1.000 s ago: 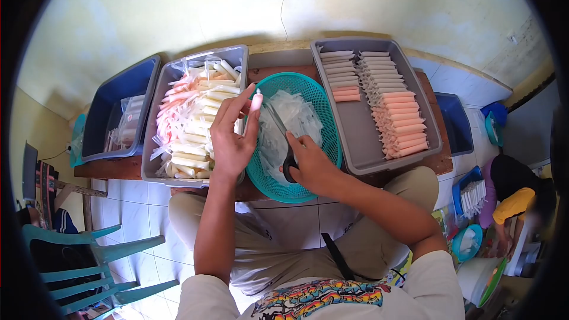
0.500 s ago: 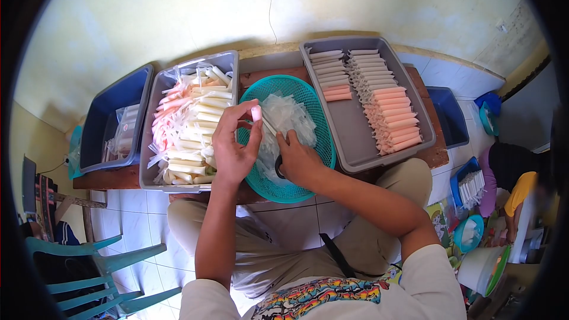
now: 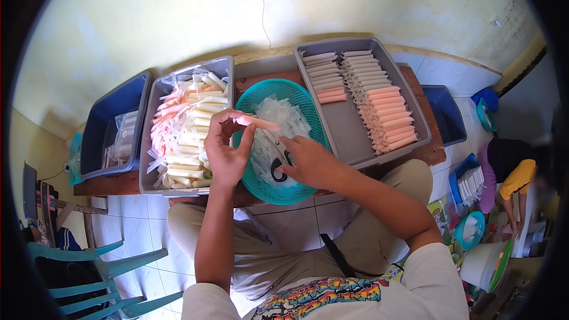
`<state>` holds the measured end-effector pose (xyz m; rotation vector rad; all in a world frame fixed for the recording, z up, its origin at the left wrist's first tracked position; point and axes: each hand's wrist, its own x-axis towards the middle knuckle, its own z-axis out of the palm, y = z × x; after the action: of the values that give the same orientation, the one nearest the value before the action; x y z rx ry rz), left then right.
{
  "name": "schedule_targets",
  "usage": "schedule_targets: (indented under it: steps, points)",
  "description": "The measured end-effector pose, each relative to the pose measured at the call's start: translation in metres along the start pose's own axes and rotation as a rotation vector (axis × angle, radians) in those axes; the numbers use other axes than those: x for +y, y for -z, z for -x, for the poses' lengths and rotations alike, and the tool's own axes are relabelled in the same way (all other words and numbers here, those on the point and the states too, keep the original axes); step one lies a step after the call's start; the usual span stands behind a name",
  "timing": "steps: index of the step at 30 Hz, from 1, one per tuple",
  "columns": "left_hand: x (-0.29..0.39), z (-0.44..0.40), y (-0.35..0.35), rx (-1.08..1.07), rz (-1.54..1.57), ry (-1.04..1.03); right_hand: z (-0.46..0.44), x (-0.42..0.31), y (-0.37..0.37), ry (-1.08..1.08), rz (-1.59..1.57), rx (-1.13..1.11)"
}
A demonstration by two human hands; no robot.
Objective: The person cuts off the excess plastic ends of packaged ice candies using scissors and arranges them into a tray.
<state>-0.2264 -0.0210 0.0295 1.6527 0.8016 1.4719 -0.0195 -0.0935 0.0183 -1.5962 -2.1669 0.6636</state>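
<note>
Between the thumb and fingers of my left hand (image 3: 224, 151) is a pink ice pop (image 3: 259, 122) in a clear plastic tube, held almost level above the teal basket (image 3: 324, 169). My right hand (image 3: 305, 158) grips black-handled scissors (image 3: 277, 170), its fingertips close to the ice pop's right end. Whether they touch it I cannot tell. Clear plastic scraps (image 3: 281, 113) fill the basket under both hands. To the left, a grey tray (image 3: 230, 74) is heaped with pink and cream ice pops with long loose plastic ends. On the right, another grey tray (image 3: 355, 151) holds pink and whitish ice pops in neat rows.
The trays stand on a wooden table (image 3: 112, 186) against the wall. Blue bins (image 3: 89, 163) flank them on both sides. A green plastic chair (image 3: 127, 266) is at the lower left. At the far right a person (image 3: 512, 166) bends over among basins and a white bucket (image 3: 477, 266).
The ice pop has turned from pointing at me to lying sideways, its length now visible. My right hand has shifted slightly right, showing more of the scissors. The view has tilted a little.
</note>
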Motion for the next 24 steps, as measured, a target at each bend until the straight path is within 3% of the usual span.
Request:
schedule_targets:
  steps: [3, 5, 6, 8, 9, 11, 17, 24]
  points:
    - [0.000, -0.002, -0.005, 0.017, 0.047, -0.012, 0.010, -0.001, 0.042, 0.040, -0.191, 0.064]
    - [0.002, -0.004, -0.015, -0.014, 0.051, -0.032, 0.020, -0.008, 0.082, -0.174, -0.311, 0.065]
    - [0.005, -0.004, -0.023, -0.018, 0.051, -0.029, 0.024, -0.005, 0.093, -0.178, -0.314, 0.066]
    - [0.009, -0.005, -0.046, -0.077, 0.139, -0.012, 0.034, 0.007, 0.111, -0.128, -0.258, 0.333]
    - [0.009, -0.004, -0.058, -0.083, 0.140, -0.008, 0.038, 0.019, 0.117, -0.134, -0.260, 0.335]
    - [0.007, -0.004, -0.085, -0.201, 0.217, -0.023, 0.046, 0.044, 0.130, 0.214, 0.128, 0.581]
    - [0.010, -0.003, -0.180, -0.283, 0.295, 0.046, 0.085, 0.097, 0.161, 0.071, 0.052, 0.594]
    - [-0.005, -0.006, -0.249, -0.354, 0.431, 0.332, 0.127, 0.141, 0.164, -0.100, 0.090, 0.612]
